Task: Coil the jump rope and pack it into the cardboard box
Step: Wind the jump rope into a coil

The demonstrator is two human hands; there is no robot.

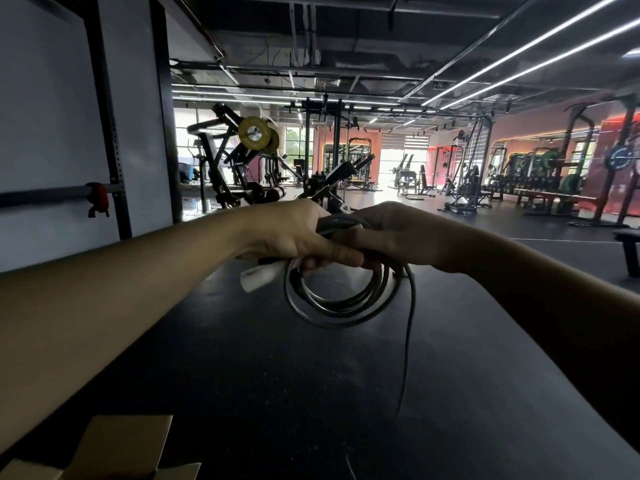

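Observation:
A dark jump rope hangs in several loops below my hands, held out in front of me above the black floor. My left hand grips the top of the coil, with a white handle sticking out under it. My right hand closes on the same bundle from the right side. One loose strand drops from the coil toward the floor. The cardboard box shows only its open flaps at the bottom left corner.
A dark rubber gym floor spreads below. A white wall with a black rack upright and a bar stands at left. Weight machines and benches fill the hall farther back.

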